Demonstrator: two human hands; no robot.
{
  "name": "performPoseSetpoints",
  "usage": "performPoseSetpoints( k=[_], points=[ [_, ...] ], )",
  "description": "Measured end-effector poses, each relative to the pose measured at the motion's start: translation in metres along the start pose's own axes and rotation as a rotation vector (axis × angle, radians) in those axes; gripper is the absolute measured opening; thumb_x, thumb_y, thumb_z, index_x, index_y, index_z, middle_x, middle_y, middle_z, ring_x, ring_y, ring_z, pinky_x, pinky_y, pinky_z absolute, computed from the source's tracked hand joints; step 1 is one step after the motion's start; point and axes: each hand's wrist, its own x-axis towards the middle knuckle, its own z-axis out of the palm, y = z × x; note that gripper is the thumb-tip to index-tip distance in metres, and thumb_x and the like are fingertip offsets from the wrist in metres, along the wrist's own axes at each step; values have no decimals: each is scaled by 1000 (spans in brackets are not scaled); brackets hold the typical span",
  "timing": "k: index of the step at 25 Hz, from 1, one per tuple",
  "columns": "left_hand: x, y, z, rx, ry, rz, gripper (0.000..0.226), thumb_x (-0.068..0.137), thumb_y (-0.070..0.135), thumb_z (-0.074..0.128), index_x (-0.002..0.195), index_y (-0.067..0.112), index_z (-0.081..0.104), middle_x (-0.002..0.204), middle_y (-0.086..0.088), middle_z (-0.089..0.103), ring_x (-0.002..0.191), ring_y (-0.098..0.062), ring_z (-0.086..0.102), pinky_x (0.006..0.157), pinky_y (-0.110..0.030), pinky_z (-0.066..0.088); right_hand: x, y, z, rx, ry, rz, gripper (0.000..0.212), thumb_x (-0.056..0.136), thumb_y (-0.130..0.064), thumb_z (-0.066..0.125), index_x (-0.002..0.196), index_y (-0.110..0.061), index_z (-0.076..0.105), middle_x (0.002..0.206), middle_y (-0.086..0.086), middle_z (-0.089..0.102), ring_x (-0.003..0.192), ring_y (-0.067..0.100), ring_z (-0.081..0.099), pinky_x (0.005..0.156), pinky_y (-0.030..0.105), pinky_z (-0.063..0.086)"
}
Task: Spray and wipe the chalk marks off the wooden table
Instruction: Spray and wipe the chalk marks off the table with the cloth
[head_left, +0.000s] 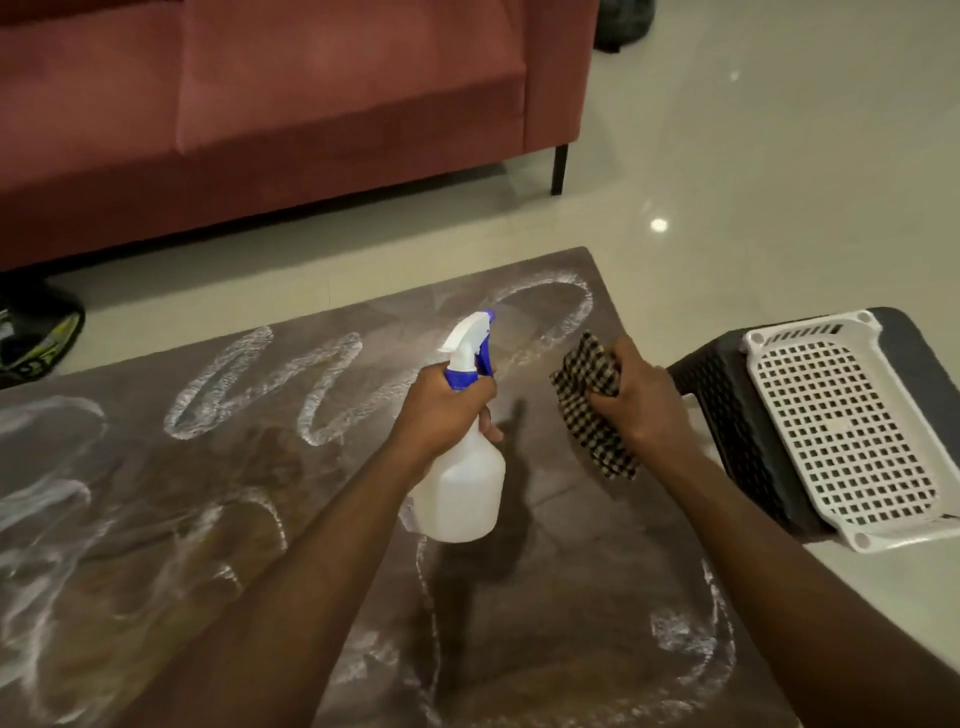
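The dark wooden table (561, 519) fills the lower part of the head view and is covered with looping white chalk marks (260, 384). My left hand (447, 410) grips the neck of a white spray bottle (465, 488) with a blue and white trigger head, held above the table's middle with the nozzle aimed toward the far right corner. A faint mist hangs in front of the nozzle. My right hand (636, 400) is closed on a crumpled black and cream checked cloth (592, 400), held just right of the bottle, above the table's right side.
A dark stool (727, 415) stands off the table's right edge with a white perforated plastic basket (841, 431) on top. A pink sofa (285, 104) runs along the far side, one black leg (559, 169) on the pale tiled floor. Shoes (36, 343) lie at the far left.
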Motion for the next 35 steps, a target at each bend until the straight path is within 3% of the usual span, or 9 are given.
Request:
performPoseSetpoints(
  k=[7,15,19,21,24,26,29,32,35],
  points=[
    [29,-2,-29,50,-119,-41,16,86,30,57,91,15,60,58,-6,71,72,-27,76,88,-49,58,-32,0,33,-27,-55,214,37,77,-32,67,111,-26,54,105,4,65,93,22,61,85,44,51],
    [57,-1,-21,96,-154,-43,14,89,28,57,97,17,59,58,-6,70,72,-28,76,83,-43,60,10,-7,28,-219,386,295,49,84,-32,68,123,-7,54,121,20,46,107,40,41,84,46,40],
    [71,10,-17,66,-214,-95,27,89,21,58,109,4,62,56,-8,66,62,-27,74,68,-32,59,1,-20,54,-513,-48,7,55,91,-40,53,139,-20,33,137,10,33,123,31,34,97,45,38],
    [79,20,-11,80,-190,-106,21,87,19,57,100,3,63,56,-9,66,62,-28,75,68,-32,59,-1,-8,64,-530,-226,-51,56,90,-46,51,140,-25,33,143,5,27,131,30,29,104,48,30],
    [88,31,-4,113,-160,-101,12,87,20,56,83,10,61,56,-10,67,67,-31,76,78,-40,59,8,14,69,-565,-185,-125,54,76,-52,60,121,-22,55,135,8,45,125,31,39,93,60,40],
    [97,33,-2,68,-170,-125,13,88,19,59,89,7,63,55,-10,65,63,-31,74,75,-40,60,12,22,71,-570,-217,-141,61,78,-58,43,128,-24,49,135,7,52,127,28,37,90,67,40],
    [108,32,1,46,-182,-162,25,88,19,60,105,0,64,55,-10,64,61,-29,73,71,-38,60,22,35,67,-583,-153,-214,62,85,-53,30,141,-27,37,145,6,44,137,28,32,97,68,34],
    [114,28,2,52,-181,-178,18,89,19,61,95,2,62,55,-9,64,61,-29,73,79,-45,61,74,42,60,-538,9,-125,64,88,-50,22,145,-23,33,153,9,30,143,30,19,108,65,18],
    [122,29,-1,65,-158,-175,13,89,18,60,86,6,60,54,-8,63,58,-26,72,69,-36,60,150,18,82,-430,95,-41,59,92,-51,29,145,-26,30,155,8,24,144,30,14,110,60,11]
  ],
)
